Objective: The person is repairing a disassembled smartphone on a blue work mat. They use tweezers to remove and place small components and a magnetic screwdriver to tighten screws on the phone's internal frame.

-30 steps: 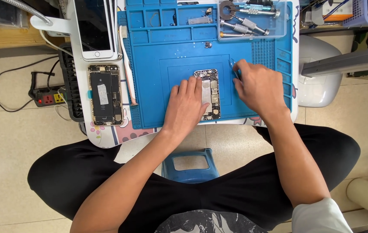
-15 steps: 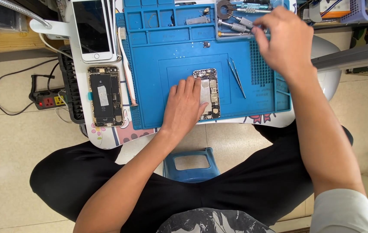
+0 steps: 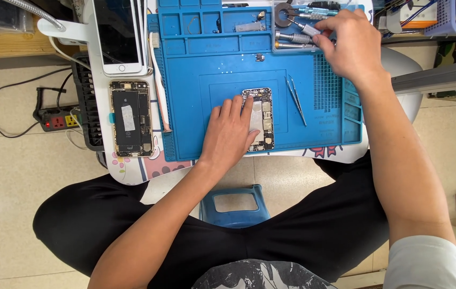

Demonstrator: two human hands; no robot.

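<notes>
- Here the left hand (image 3: 231, 135) lies flat on the blue work mat (image 3: 196, 107), fingers spread a little, their tips resting on the left edge of the opened phone (image 3: 259, 119) and pinning it down.
- The opened phone sits in the middle of the mat, its long axis running away from the person, insides showing.
- The right hand (image 3: 348, 45) is up at the far right corner, over the tray of small screwdrivers (image 3: 292, 37); thumb and forefinger are pinched on the silver end of one screwdriver (image 3: 309, 28).
- From that pinch the phone lies back toward the person and to the left, with the tweezers (image 3: 296, 99) lying on the mat between, just right of the phone and roughly parallel to it.
- The left hand is the nearer one to the phone; the right is well apart from it.
- Beside the mat, on the left, lie a second opened phone (image 3: 129, 118) and a white phone (image 3: 116, 35).
</notes>
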